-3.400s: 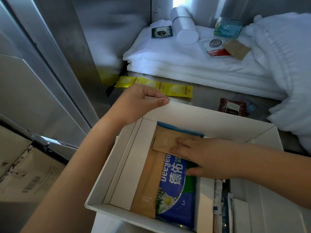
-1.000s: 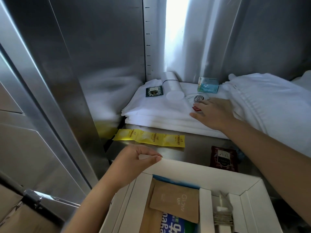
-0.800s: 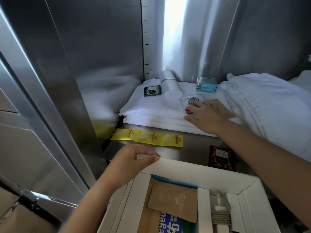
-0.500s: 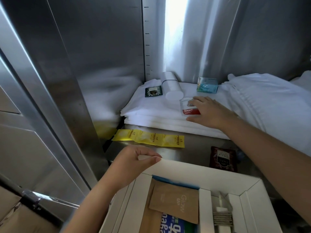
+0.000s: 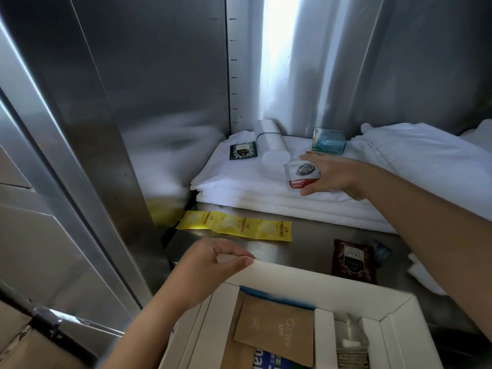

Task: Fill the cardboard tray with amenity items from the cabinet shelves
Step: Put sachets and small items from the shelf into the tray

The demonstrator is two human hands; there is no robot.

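Cardboard tray (image 5: 306,278): my left hand (image 5: 205,272) pinches its far-left corner. My right hand (image 5: 335,174) holds a sachet (image 5: 302,174) (over the towels (image 5: 239,179)).

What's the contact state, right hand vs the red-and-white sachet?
Touching. The head view shows the right hand pinching the red-and-white sachet, thumb at its lower edge and fingers along its right side, over the folded towels.

One tray (image 5: 292,275), two tea sachets (image 5: 242,151) (image 5: 352,261), one white packet (image 5: 302,173), one yellow strip (image 5: 234,229).
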